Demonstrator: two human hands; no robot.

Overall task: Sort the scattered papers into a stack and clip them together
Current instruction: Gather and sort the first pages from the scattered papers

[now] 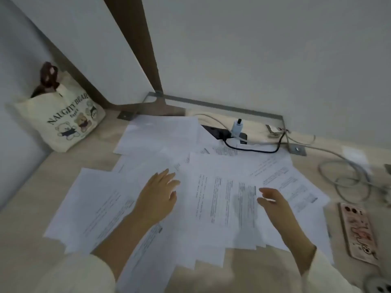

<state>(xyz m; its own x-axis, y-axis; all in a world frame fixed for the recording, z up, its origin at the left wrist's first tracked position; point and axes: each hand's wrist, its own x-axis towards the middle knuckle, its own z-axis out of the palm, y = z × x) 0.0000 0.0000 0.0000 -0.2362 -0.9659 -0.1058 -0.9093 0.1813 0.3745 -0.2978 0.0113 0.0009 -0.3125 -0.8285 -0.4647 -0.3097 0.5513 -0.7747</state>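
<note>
Two hands: left hand flat on papers, right hand relaxed above.

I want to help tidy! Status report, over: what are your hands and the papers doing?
Left hand open, on papers. Right hand open, just above them. Papers scattered, unstacked. Black cable across far sheets.

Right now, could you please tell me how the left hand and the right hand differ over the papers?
The left hand lies palm down with fingers straight, seemingly flat on the papers; the right hand is turned on edge with fingers loosely bent. The left hand casts little shadow, while the right hand throws one on the printed sheet, so it is probably raised. Both hold nothing, and both come from cream sleeves.
</note>
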